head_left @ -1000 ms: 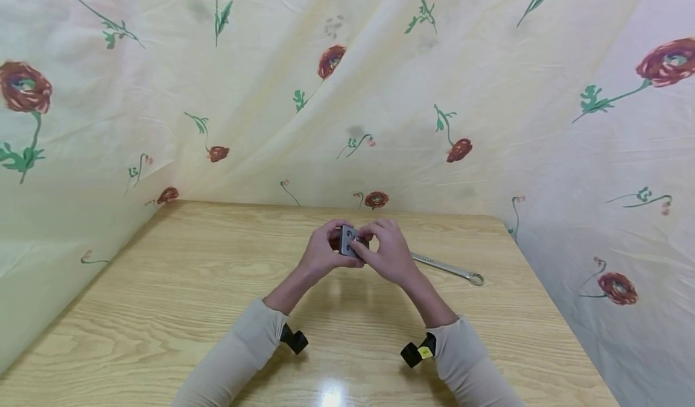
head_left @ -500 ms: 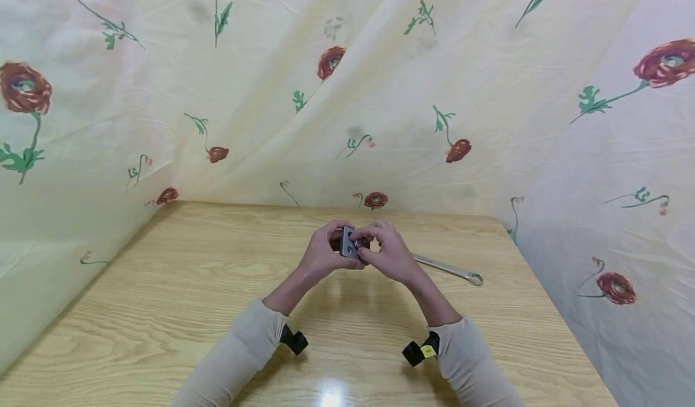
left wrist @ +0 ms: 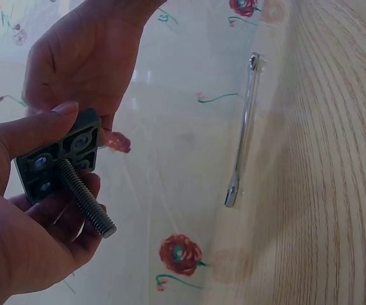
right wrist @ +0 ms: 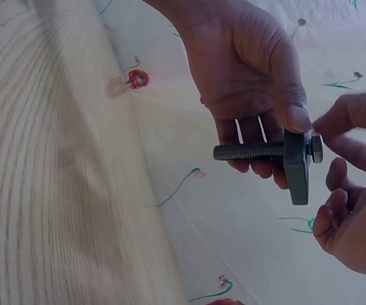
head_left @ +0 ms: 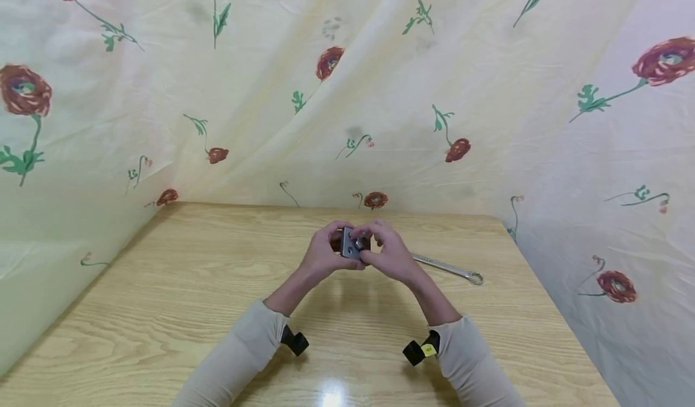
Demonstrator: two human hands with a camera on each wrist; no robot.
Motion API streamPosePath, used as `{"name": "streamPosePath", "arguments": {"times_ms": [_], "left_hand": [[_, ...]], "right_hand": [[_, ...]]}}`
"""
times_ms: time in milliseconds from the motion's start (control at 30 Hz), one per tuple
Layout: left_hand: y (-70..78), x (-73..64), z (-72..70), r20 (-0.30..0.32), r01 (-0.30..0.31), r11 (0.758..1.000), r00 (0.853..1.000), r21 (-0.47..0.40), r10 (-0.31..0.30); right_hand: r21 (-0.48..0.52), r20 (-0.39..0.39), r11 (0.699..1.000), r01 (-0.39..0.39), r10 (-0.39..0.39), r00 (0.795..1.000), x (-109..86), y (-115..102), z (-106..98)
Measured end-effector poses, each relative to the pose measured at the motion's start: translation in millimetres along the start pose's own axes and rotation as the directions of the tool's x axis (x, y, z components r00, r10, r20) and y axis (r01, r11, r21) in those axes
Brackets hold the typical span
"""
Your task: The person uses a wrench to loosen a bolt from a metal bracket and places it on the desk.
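Note:
My left hand (head_left: 321, 253) holds a dark square plate with several holes (head_left: 348, 244) by its edges, above the table. A hex bolt (right wrist: 250, 151) passes through the plate's middle; its long threaded shank sticks out on the side facing the left wrist. The bolt head (right wrist: 317, 148) stands slightly off the plate's other face. My right hand (head_left: 388, 250) has its thumb and index finger curled about that head, while its other fingers bend loosely alongside. In the left wrist view the plate's ribbed underside (left wrist: 62, 149) shows, partly hidden by the left thumb and fingers.
A silver combination wrench (head_left: 447, 269) lies on the wooden table (head_left: 217, 274), right of and behind my right hand. Flower-patterned cloth (head_left: 255, 93) hangs around the table's back and sides. Black wrist cameras (head_left: 295, 340) hang below both sleeves.
My right thumb and index finger have shifted and spread apart around the bolt head, so more of it shows. My left hand and the plate keep nearly the same place; the wrench lies unmoved.

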State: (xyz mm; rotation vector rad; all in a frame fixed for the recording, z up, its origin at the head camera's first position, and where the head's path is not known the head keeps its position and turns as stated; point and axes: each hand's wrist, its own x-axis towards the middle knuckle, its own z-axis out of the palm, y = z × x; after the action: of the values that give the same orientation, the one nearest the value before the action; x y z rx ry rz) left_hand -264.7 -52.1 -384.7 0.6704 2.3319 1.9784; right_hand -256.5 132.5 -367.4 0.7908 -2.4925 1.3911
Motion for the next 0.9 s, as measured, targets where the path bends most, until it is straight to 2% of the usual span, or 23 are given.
{"name": "streamPosePath", "arguments": {"times_ms": [100,200,333,433,567,900], "left_hand": [[-0.2,0.2,0.0,-0.008,-0.001,1.0,1.0,0.001,0.001],[-1.4,0.6,0.5,-0.007,-0.001,1.0,1.0,0.002,0.001],[-3.1,0.5,2.1,-0.005,0.001,1.0,1.0,0.015,-0.001],[-4.4,0.3,3.0,0.001,-0.004,1.0,1.0,0.031,0.004],[-5.6,0.1,3.2,0.007,-0.012,0.999,1.0,0.038,0.011],[-4.0,0.9,1.4,-0.012,-0.004,0.999,1.0,0.053,0.004]], "right_hand": [[-0.031,-0.091,0.999,-0.008,0.005,0.996,0.3,1,0],[-0.122,-0.178,0.991,-0.056,0.033,0.983,1.0,0,0],[-0.263,-0.205,0.952,-0.157,0.104,0.973,0.7,1,6],[-0.378,-0.204,0.906,-0.188,0.117,0.972,-0.9,-1,11],[-0.486,-0.203,0.859,-0.16,0.067,0.977,-2.1,-6,15],[-0.556,-0.162,0.83,-0.04,-0.061,0.985,-2.7,-10,14]]}}
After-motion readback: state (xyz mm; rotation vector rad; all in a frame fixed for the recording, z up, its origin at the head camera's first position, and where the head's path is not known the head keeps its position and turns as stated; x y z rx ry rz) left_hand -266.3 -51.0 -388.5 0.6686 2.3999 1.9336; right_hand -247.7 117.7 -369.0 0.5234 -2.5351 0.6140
